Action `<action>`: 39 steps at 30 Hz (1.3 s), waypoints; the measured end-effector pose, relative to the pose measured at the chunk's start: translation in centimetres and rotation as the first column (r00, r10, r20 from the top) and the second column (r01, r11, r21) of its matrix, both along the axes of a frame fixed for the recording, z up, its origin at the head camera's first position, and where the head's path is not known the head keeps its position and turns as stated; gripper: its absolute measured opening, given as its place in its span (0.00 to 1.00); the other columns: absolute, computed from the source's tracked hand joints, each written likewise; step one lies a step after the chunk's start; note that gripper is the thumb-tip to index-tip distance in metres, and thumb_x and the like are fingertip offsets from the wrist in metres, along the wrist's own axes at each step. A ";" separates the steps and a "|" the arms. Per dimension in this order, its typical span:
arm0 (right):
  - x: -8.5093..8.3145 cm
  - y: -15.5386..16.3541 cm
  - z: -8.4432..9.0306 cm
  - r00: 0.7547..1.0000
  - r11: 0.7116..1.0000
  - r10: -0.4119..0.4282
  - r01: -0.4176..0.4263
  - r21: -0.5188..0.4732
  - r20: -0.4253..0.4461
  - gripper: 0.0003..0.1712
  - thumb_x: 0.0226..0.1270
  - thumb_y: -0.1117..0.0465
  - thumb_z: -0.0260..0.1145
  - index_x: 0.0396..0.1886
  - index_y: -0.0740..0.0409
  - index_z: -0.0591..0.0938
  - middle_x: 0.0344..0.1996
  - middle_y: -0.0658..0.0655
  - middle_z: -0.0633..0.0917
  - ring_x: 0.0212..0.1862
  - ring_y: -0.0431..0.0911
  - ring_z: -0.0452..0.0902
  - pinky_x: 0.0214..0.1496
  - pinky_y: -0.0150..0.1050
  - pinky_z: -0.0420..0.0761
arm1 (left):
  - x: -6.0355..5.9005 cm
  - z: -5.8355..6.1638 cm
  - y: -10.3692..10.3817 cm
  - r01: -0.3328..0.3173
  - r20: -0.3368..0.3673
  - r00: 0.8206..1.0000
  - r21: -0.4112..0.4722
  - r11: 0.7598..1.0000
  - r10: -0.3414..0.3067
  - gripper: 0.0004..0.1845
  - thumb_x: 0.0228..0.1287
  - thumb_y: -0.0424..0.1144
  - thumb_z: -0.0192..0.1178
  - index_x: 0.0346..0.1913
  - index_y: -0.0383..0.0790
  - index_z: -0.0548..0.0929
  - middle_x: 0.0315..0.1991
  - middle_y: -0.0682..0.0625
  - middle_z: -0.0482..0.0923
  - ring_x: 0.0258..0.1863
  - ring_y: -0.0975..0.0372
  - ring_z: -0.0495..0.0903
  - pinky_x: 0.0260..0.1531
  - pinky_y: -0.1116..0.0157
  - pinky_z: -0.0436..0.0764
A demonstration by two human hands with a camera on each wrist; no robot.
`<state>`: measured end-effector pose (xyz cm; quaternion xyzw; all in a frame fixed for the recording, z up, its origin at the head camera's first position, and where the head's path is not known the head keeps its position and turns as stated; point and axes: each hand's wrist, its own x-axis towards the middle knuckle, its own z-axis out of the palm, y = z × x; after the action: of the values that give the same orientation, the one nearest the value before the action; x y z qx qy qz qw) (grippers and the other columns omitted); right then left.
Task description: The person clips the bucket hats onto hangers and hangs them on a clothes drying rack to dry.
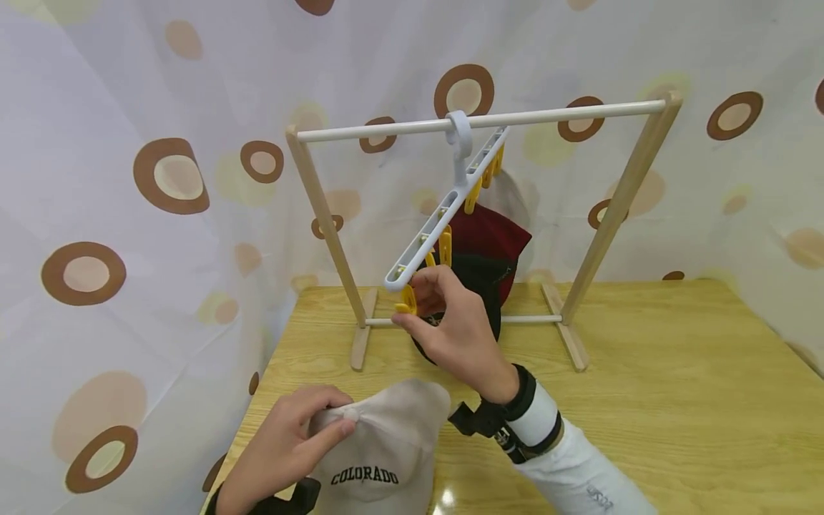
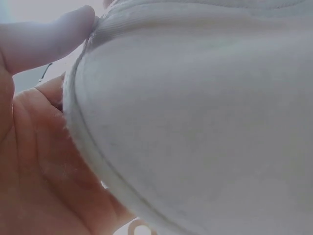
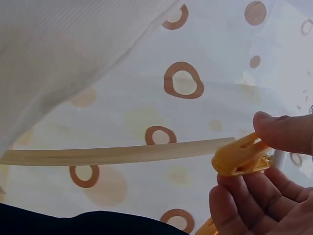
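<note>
My left hand [image 1: 277,443] pinches a beige baseball cap [image 1: 386,447] near its top button, thumb in front; black COLORADO lettering faces me. In the left wrist view the cap's pale fabric [image 2: 186,112] fills most of the picture, its edge beside the thumb. Up at the near end of a pale hanger bar [image 1: 458,189], my right hand [image 1: 463,340] pinches a yellow clip [image 1: 408,299]. The right wrist view has this clip [image 3: 239,155] between thumb and fingers, with no fabric in its jaws.
A white rod [image 1: 553,115] on wooden legs [image 1: 328,229] carries the hanger by its hook [image 1: 460,136]. More yellow clips [image 1: 473,195] line the bar. A dark cap [image 1: 479,275] and a dark red cap [image 1: 492,232] hang below it, with something grey behind. The wooden table [image 1: 669,400] extends right.
</note>
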<state>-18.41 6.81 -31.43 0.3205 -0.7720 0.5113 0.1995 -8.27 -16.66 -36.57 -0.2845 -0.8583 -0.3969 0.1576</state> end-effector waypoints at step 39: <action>-2.1 0.7 -1.1 0.968 0.991 0.105 -0.121 0.055 0.229 0.16 0.58 0.64 0.75 0.43 0.59 0.79 0.35 0.57 0.85 0.32 0.41 0.81 0.38 0.32 0.82 | -8.3 1.7 2.3 0.072 0.155 0.986 -0.089 0.993 -0.057 0.04 0.68 0.38 0.63 0.43 0.47 0.85 0.42 0.54 0.83 0.42 0.64 0.77 0.47 0.63 0.77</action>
<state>-20.48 7.49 -32.52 0.3106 -0.7871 0.5282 0.0702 -16.61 -14.38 -34.91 -0.2882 -0.8760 -0.3812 0.0651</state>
